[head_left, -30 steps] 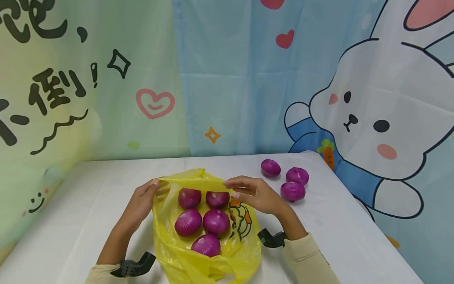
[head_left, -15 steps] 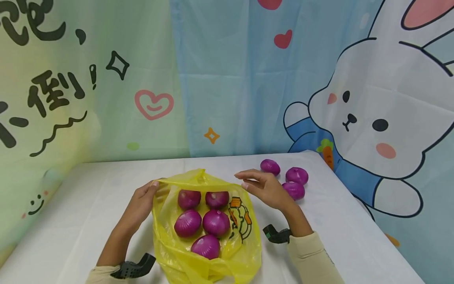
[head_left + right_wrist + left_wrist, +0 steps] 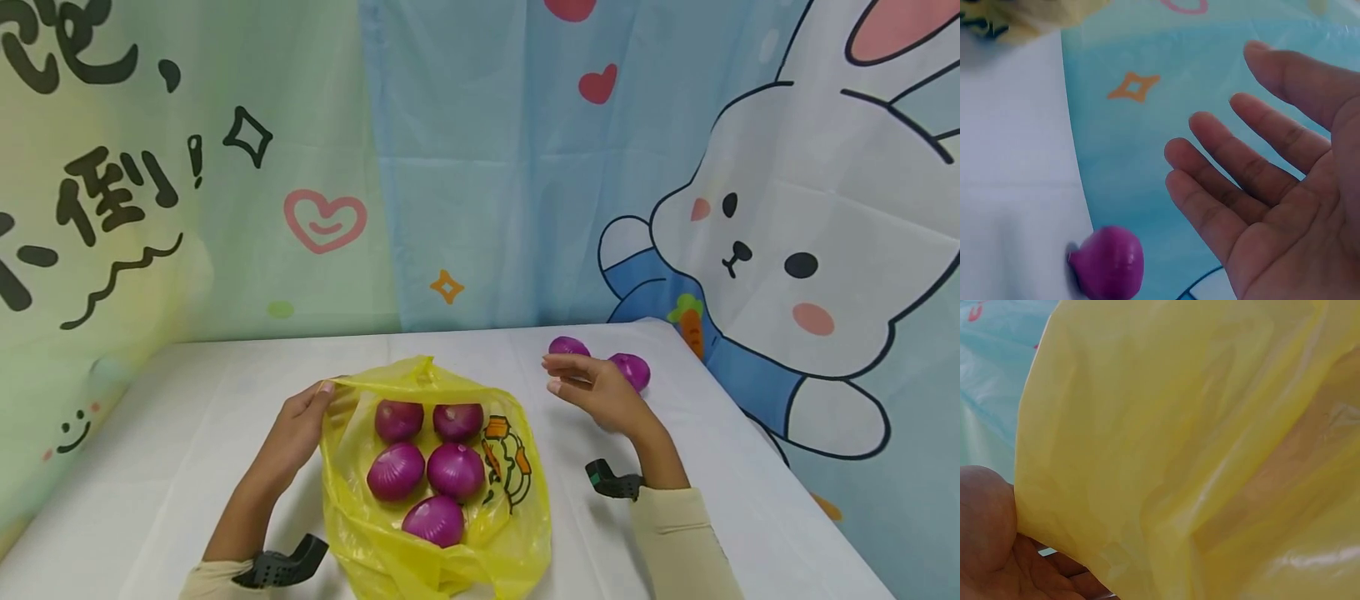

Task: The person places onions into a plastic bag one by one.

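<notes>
A yellow plastic bag (image 3: pixel 351 533) lies open on the table, its mouth facing me. Several purple onions (image 3: pixel 456 469) sit inside it. My left hand (image 3: pixel 294 433) pinches the bag's upper left rim; in the left wrist view the thumb (image 3: pixel 985 519) lies against the yellow film. To the right of the bag, my right hand (image 3: pixel 600 396) is raised over the table with nothing in it, fingers spread and slightly bent in the right wrist view. Just beyond it are two loose onions, one at the back (image 3: pixel 567 344) and one to the right (image 3: pixel 633 372). A third is hidden behind the hand.
A white cloth (image 3: pixel 217 433) covers the table. Behind it hangs a printed curtain (image 3: pixel 480 167) with a cartoon rabbit. Each wrist wears a black camera strap, such as the left one (image 3: pixel 288 562). One onion (image 3: pixel 1110 262) shows near the table's edge in the right wrist view.
My right hand has let go of the bag's rim and moved right to the loose onions, now covering the nearest one. The left hand and the bag have stayed in place.
</notes>
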Demonstrator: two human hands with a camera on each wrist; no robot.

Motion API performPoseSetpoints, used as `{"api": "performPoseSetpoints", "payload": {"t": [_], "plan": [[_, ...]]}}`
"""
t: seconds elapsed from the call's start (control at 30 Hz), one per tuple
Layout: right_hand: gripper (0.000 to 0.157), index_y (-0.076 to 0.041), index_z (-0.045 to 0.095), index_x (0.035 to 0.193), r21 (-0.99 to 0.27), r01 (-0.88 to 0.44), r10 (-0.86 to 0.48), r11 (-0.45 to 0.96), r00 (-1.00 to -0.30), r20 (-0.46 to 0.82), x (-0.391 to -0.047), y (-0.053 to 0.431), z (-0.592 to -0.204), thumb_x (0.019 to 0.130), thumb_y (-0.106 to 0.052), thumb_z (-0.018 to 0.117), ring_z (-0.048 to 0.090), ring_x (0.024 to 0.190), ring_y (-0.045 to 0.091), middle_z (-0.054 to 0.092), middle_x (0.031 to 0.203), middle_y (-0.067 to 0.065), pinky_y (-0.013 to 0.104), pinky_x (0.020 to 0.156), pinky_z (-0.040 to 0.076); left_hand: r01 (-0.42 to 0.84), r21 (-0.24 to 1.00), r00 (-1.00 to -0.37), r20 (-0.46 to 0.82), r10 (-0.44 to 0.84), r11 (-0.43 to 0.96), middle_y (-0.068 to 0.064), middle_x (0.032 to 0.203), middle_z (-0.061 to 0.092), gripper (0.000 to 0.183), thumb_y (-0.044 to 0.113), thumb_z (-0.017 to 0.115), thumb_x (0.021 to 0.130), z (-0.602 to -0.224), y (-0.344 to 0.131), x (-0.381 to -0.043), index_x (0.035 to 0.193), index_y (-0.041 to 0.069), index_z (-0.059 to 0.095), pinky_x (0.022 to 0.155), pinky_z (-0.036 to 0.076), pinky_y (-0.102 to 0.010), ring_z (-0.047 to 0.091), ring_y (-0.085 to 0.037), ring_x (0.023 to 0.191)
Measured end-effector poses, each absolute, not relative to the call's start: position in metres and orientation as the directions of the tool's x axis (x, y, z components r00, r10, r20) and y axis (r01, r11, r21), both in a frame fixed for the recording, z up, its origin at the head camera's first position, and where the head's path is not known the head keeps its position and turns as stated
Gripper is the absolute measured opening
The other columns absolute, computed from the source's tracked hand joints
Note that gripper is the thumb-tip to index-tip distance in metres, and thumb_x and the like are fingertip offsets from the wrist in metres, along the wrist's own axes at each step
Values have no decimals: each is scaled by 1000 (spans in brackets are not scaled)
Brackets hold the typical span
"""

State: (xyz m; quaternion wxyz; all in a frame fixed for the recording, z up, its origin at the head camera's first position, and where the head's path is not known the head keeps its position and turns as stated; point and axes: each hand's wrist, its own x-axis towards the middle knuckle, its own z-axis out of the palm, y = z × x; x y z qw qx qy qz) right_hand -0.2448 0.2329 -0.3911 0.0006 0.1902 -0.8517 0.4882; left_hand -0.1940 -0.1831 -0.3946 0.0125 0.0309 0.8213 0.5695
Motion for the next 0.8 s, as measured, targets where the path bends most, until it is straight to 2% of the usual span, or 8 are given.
{"api": "performPoseSetpoints", "payload": {"t": [0.17,0.33,0.63,0.8], "plan": [[49,-8,60,132,-808,-280,-273,519,-950,154,-246,249,-392,91,-33,70,54,121,33,58,133,11,44,94,46,29,935,-998,10,56,353,-20,130,54,56,40,29,107,-393,-183,-193,140,0,47,98,37,-46,50,-29,112],[49,-9,58,134,-779,-267,-237,568,-959,156,-249,268,-397,92,-33,69,53,122,33,56,135,12,47,95,46,36,935,-998,17,58,353,-20,128,55,57,41,29,107,-394,-183,-193,140,-1,48,97,38,-45,51,-29,110],[56,-8,53,139,-767,-195,-166,611,-979,117,-249,298,-404,94,-39,65,51,122,36,55,135,15,49,94,47,39,935,-998,18,61,352,-19,129,55,57,42,29,107,-396,-184,-194,139,0,49,96,39,-43,52,-27,110],[59,-7,50,141,-777,-152,-115,611,-988,103,-245,316,-402,94,-41,64,46,126,39,54,136,17,56,97,42,44,933,-998,23,64,356,-18,128,56,57,42,29,107,-397,-183,-195,138,0,50,95,40,-43,52,-28,109]]}}
